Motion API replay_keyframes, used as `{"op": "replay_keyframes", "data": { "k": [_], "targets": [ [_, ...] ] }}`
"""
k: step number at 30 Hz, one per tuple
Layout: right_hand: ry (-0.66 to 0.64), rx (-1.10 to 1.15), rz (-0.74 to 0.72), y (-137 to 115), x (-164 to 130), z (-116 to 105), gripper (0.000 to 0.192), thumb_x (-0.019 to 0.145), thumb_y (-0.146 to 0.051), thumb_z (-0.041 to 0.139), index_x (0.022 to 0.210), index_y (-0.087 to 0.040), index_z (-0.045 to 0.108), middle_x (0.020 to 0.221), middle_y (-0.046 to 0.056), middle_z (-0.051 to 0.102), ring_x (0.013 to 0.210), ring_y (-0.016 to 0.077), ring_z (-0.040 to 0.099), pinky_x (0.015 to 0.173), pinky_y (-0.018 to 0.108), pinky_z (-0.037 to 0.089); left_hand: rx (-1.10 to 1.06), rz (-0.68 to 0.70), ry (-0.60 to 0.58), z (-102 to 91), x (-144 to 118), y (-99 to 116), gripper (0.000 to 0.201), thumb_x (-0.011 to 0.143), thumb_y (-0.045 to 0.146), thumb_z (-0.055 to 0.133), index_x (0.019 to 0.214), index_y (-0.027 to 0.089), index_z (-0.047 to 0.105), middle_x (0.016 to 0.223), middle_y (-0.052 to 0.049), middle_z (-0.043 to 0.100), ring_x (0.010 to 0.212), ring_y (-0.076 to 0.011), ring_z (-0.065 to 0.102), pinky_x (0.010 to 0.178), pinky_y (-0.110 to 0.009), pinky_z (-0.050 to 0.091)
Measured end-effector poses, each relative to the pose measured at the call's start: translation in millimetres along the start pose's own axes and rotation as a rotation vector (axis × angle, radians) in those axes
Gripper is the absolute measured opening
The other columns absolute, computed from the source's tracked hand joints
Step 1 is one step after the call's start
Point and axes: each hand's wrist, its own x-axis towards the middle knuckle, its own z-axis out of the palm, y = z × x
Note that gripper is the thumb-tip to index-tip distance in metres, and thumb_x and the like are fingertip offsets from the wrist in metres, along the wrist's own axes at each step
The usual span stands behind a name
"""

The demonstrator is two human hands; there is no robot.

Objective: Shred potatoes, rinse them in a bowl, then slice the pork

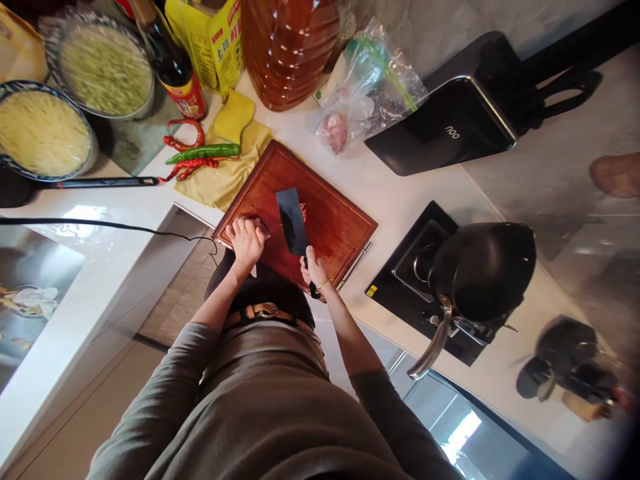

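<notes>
A reddish wooden cutting board [330,223] lies on the white counter in front of me. My right hand [314,265] grips the black handle of a dark cleaver [291,220], its blade flat over the board's middle. A small piece of pinkish meat [303,212] shows just beyond the blade. My left hand [246,240] rests curled at the board's near left corner, fingers pressing on something small that I cannot make out.
Red and green chillies [195,155] lie on a yellow cloth left of the board. Two bowls of shredded food [43,137], sauce bottles and a large oil jug [290,47] stand behind. A plastic bag [367,90] holds meat. A black wok [483,270] sits on the stove at right.
</notes>
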Motion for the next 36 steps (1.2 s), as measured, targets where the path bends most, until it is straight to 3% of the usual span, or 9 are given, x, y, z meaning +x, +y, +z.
{"op": "replay_keyframes", "data": {
  "k": [5, 9, 11, 15, 17, 21, 25, 31, 36],
  "targets": [
    [-0.220, 0.425, 0.097, -8.5, -4.9, -13.3, 0.062, 0.075, -0.080, 0.012, 0.058, -0.023, 0.029, 0.036, -0.011, 0.022, 0.027, 0.0060, 0.018, 0.031, 0.018, 0.019, -0.082, -0.025, 0.006, -9.3, -1.6, 7.0, 0.029, 0.087, 0.030, 0.035, 0.101, 0.013, 0.054, 0.112, -0.017, 0.056, 0.114, -0.0301, 0.045, 0.101, -0.049, 0.023],
    [-0.422, 0.566, 0.122, -18.8, -15.5, -11.3, 0.062, 0.077, -0.079, 0.011, 0.057, -0.023, 0.027, 0.033, -0.011, 0.021, 0.027, 0.0059, 0.014, 0.030, 0.018, 0.016, -0.421, -0.110, 0.080, -29.2, 9.6, 17.8, 0.040, 0.093, 0.035, 0.023, 0.120, 0.016, 0.046, 0.123, -0.014, 0.054, 0.119, -0.0231, 0.046, 0.100, -0.042, 0.031],
    [-0.488, 0.619, 0.132, -22.1, -19.5, -8.8, 0.062, 0.078, -0.078, 0.007, 0.056, -0.023, 0.026, 0.032, -0.011, 0.020, 0.027, 0.0060, 0.012, 0.030, 0.018, 0.016, -0.666, -0.125, -0.045, -41.4, 21.0, 23.3, 0.049, 0.094, 0.040, 0.013, 0.125, 0.017, 0.044, 0.118, -0.012, 0.058, 0.112, -0.0207, 0.053, 0.095, -0.039, 0.039],
    [-0.585, 0.699, 0.162, -23.2, -22.3, -6.3, 0.062, 0.079, -0.075, -0.001, 0.056, -0.023, 0.024, 0.031, -0.011, 0.018, 0.025, 0.0057, 0.010, 0.030, 0.017, 0.014, -1.056, -0.178, -0.529, -65.4, 40.1, 33.2, 0.068, 0.091, 0.055, 0.010, 0.112, 0.013, 0.059, 0.094, -0.012, 0.068, 0.093, -0.0233, 0.063, 0.084, -0.039, 0.046],
    [-0.612, 0.746, 0.161, -21.7, -21.7, -7.0, 0.062, 0.079, -0.075, -0.001, 0.056, -0.023, 0.023, 0.031, -0.011, 0.019, 0.025, 0.0053, 0.010, 0.029, 0.016, 0.013, -1.228, -0.246, -0.688, -74.3, 42.7, 37.7, 0.068, 0.090, 0.057, 0.014, 0.106, 0.012, 0.062, 0.090, -0.012, 0.068, 0.090, -0.0235, 0.064, 0.082, -0.039, 0.048],
    [-0.699, 0.846, 0.101, -16.0, -19.4, -9.7, 0.062, 0.078, -0.079, 0.010, 0.055, -0.022, 0.024, 0.031, -0.011, 0.022, 0.024, 0.0042, 0.009, 0.026, 0.016, 0.012, -1.627, -0.416, -0.836, -79.2, 39.2, 43.9, 0.046, 0.090, 0.046, 0.032, 0.091, 0.013, 0.064, 0.080, -0.008, 0.067, 0.081, -0.0187, 0.064, 0.079, -0.033, 0.049],
    [-0.815, 0.921, 0.041, -10.6, -17.1, -10.8, 0.062, 0.077, -0.079, 0.018, 0.054, -0.021, 0.025, 0.031, -0.011, 0.024, 0.023, 0.0033, 0.010, 0.024, 0.015, 0.014, -1.901, -0.536, -0.877, -77.2, 37.7, 46.0, 0.028, 0.087, 0.029, 0.042, 0.072, 0.014, 0.060, 0.065, -0.003, 0.061, 0.065, -0.0126, 0.060, 0.071, -0.027, 0.049],
    [-0.850, 1.025, -0.033, -3.5, -11.8, -15.1, 0.062, 0.079, -0.078, 0.016, 0.053, -0.021, 0.023, 0.031, -0.011, 0.020, 0.022, 0.0033, 0.009, 0.023, 0.015, 0.015, -1.914, -0.479, -0.973, -83.4, 45.4, 39.6, 0.015, 0.081, 0.020, 0.049, 0.087, 0.013, 0.062, 0.082, -0.005, 0.063, 0.073, -0.0115, 0.059, 0.071, -0.025, 0.048],
    [-0.789, 0.997, -0.031, 1.7, -14.7, -24.6, 0.061, 0.079, -0.077, 0.020, 0.054, -0.022, 0.026, 0.032, -0.011, 0.023, 0.022, 0.0037, 0.012, 0.024, 0.015, 0.016, -1.322, -0.263, -0.832, -71.9, 52.8, 20.1, 0.016, 0.076, 0.023, 0.059, 0.088, 0.013, 0.060, 0.081, -0.004, 0.062, 0.066, -0.0094, 0.058, 0.061, -0.021, 0.044]
  ]
}}
